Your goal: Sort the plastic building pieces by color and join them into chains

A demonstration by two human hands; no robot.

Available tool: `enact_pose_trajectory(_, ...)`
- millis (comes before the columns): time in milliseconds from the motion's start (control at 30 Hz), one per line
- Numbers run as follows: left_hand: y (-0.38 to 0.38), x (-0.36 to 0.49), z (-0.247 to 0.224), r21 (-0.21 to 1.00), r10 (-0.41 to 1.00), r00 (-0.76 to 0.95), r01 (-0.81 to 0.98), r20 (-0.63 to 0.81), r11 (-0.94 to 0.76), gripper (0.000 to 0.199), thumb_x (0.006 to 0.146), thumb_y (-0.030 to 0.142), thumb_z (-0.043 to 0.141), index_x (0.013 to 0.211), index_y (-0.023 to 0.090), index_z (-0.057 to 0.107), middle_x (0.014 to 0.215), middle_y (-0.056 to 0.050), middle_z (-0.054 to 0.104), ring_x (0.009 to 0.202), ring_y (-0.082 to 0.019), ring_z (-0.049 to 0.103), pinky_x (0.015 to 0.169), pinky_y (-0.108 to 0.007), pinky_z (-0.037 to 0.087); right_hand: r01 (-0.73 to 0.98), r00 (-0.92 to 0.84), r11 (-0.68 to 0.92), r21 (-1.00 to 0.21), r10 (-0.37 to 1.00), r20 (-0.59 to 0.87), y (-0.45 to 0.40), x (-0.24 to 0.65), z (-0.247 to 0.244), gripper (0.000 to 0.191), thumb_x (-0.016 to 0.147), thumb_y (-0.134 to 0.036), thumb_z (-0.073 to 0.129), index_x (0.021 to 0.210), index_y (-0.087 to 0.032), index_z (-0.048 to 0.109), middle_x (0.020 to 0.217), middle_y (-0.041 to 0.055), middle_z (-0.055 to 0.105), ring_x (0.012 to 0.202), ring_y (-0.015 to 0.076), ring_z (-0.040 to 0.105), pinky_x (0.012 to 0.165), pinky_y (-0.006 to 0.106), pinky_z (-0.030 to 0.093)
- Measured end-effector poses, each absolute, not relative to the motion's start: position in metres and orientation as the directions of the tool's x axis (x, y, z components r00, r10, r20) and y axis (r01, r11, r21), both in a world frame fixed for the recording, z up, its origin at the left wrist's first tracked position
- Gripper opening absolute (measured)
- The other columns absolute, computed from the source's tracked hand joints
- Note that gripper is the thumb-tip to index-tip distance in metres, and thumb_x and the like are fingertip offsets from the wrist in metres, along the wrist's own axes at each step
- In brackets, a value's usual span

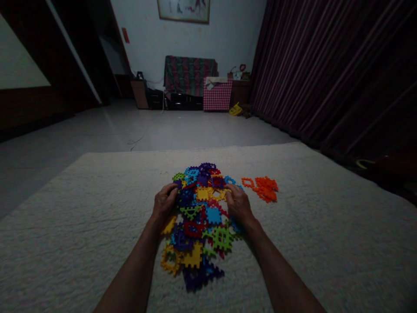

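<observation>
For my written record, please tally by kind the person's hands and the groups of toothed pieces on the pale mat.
Bare left hand and right hand: 2
Mixed-colour heap of flat, toothed, plastic-looking pieces: 1
Orange cluster of flat, toothed, plastic-looking pieces: 1
Total: 4 (single pieces overlap too much to count)

No text, label, brand or number can be read. The small red strip (125, 35) on the wall (143, 43) is too dim to tell whether it bears writing, and the dark marks in the framed picture (184, 9) are too blurred to make out.
</observation>
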State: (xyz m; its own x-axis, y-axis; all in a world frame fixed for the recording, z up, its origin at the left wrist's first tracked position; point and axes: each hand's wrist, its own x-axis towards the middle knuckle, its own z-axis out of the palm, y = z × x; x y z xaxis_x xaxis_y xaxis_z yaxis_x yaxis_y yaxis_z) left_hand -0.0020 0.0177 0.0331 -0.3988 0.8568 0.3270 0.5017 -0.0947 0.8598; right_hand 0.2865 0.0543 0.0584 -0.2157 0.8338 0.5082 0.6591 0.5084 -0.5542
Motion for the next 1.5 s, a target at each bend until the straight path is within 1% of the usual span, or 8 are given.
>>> enact_pose_trajectory(233, 0.017, 0.000, 0.036, 0.837, 0.868, -0.349, 0.532, 0.353, -0.126, 0.029, 0.077, 0.036, 0.055, 0.092, 0.020, 0.074, 0.110, -0.008, 0.073, 0.108, -0.023, 0.065, 0.103, -0.039, 0.048, 0.627, -0.379, 0.595, -0.504, 0.797, 0.469, 0.051, 0.281, 0.046, 0.025, 0.084, -0.023, 0.056, 0.106, -0.020, 0.069, 0.118, 0.0117, 0.068, 0.113, 0.0271, 0.059, 0.100, 0.047, 0.045)
enact_pose_trajectory(467, 0.017, 0.001, 0.034, 0.804, 0.858, -0.318, 0.572, 0.402, -0.165, 0.026, 0.078, 0.034, 0.057, 0.091, 0.020, 0.075, 0.111, -0.008, 0.072, 0.109, -0.023, 0.065, 0.103, -0.039, 0.048, 0.564, -0.659, 0.689, -0.455, 0.707, 0.255, 0.032, 0.267, 0.057, 0.051, 0.076, -0.043, 0.072, 0.122, -0.025, 0.062, 0.142, 0.0127, 0.052, 0.133, 0.0315, 0.044, 0.107, 0.057, 0.034)
enact_pose_trajectory(700, 0.016, 0.001, 0.035, 0.799, 0.859, -0.309, 0.577, 0.407, -0.171, 0.024, 0.078, 0.032, 0.057, 0.089, 0.021, 0.075, 0.111, -0.007, 0.072, 0.110, -0.022, 0.064, 0.104, -0.039, 0.048, 0.602, -0.612, 0.684, -0.413, 0.727, 0.312, 0.046, 0.291, 0.056, 0.014, 0.077, -0.018, 0.058, 0.087, -0.022, 0.066, 0.126, 0.0094, 0.062, 0.122, 0.0263, 0.053, 0.103, 0.048, 0.038)
enact_pose_trajectory(833, 0.016, 0.001, 0.035, 0.797, 0.865, -0.312, 0.585, 0.392, -0.150, 0.022, 0.078, 0.030, 0.058, 0.089, 0.022, 0.075, 0.110, -0.005, 0.072, 0.108, -0.021, 0.065, 0.102, -0.037, 0.049, 0.595, -0.574, 0.693, -0.406, 0.721, 0.390, 0.044, 0.285, 0.061, 0.020, 0.077, -0.012, 0.053, 0.087, -0.022, 0.066, 0.121, 0.0106, 0.065, 0.117, 0.0267, 0.055, 0.099, 0.048, 0.039)
enact_pose_trajectory(1067, 0.016, 0.003, 0.038, 0.806, 0.864, -0.328, 0.576, 0.381, -0.137, 0.021, 0.078, 0.031, 0.059, 0.083, 0.020, 0.076, 0.111, -0.007, 0.072, 0.107, -0.022, 0.066, 0.102, -0.037, 0.049, 0.475, -0.658, 0.782, -0.403, 0.620, 0.427, 0.022, 0.256, 0.071, 0.027, 0.081, -0.024, 0.063, 0.108, -0.021, 0.064, 0.127, 0.0117, 0.062, 0.120, 0.0269, 0.053, 0.102, 0.048, 0.035)
enact_pose_trajectory(1167, 0.014, 0.004, 0.042, 0.820, 0.874, -0.318, 0.554, 0.367, -0.142, 0.022, 0.077, 0.033, 0.059, 0.078, 0.019, 0.076, 0.112, -0.009, 0.072, 0.107, -0.023, 0.066, 0.101, -0.037, 0.049, 0.486, -0.663, 0.784, -0.386, 0.618, 0.422, 0.021, 0.256, 0.072, 0.020, 0.079, -0.019, 0.061, 0.099, -0.021, 0.065, 0.124, 0.0104, 0.064, 0.118, 0.0266, 0.053, 0.101, 0.047, 0.035)
enact_pose_trajectory(1333, 0.010, 0.009, 0.049, 0.812, 0.915, -0.201, 0.552, 0.350, -0.190, 0.026, 0.082, 0.037, 0.059, 0.074, 0.020, 0.076, 0.112, -0.009, 0.073, 0.105, -0.024, 0.067, 0.098, -0.038, 0.051, 0.538, -0.590, 0.741, -0.402, 0.671, 0.448, 0.027, 0.262, 0.074, 0.010, 0.083, -0.018, 0.057, 0.075, -0.021, 0.063, 0.095, 0.0062, 0.069, 0.094, 0.0222, 0.059, 0.092, 0.042, 0.039)
enact_pose_trajectory(1500, 0.007, 0.024, 0.057, 0.693, 0.903, 0.031, 0.630, 0.429, -0.350, 0.018, 0.080, 0.031, 0.061, 0.077, 0.024, 0.078, 0.111, -0.007, 0.074, 0.105, -0.024, 0.066, 0.099, -0.040, 0.050, 0.540, -0.497, 0.730, -0.419, 0.678, 0.542, 0.028, 0.259, 0.071, 0.026, 0.082, -0.019, 0.057, 0.107, -0.020, 0.065, 0.119, 0.0109, 0.066, 0.111, 0.0265, 0.057, 0.096, 0.045, 0.040)
